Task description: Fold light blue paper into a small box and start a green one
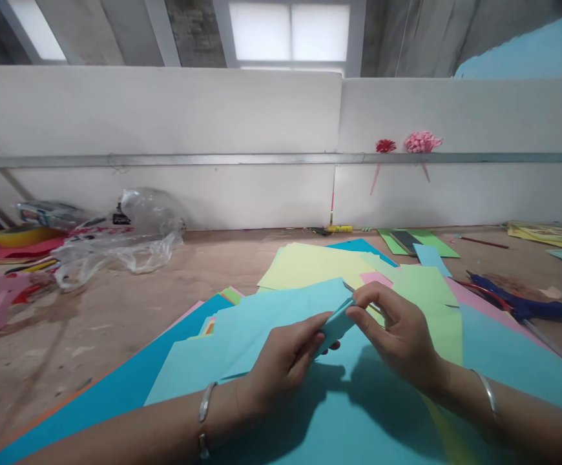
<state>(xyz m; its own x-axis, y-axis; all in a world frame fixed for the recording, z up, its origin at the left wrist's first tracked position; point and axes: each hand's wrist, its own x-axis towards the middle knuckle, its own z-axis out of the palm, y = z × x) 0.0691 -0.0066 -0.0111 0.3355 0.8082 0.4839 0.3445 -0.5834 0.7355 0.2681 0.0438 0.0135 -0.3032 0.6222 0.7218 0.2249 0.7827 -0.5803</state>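
Note:
A small folded piece of light blue paper [335,328] is held above the sheets, tilted up to the right. My left hand [285,355] grips its lower left part between thumb and fingers. My right hand [397,326] pinches its upper right end with thumb and index finger. Beneath both hands lie large light blue sheets [368,413], with yellow sheets [314,261] and a light green sheet [431,297] behind them. A thin dark tool is partly visible by my right fingers; what it is I cannot tell.
At the left are a clear plastic bag [130,232], a pink glue gun [0,300] and yellow tape [26,236]. A dark blue glue gun [528,300] lies right. Two paper flowers [422,142] hang on the rail behind.

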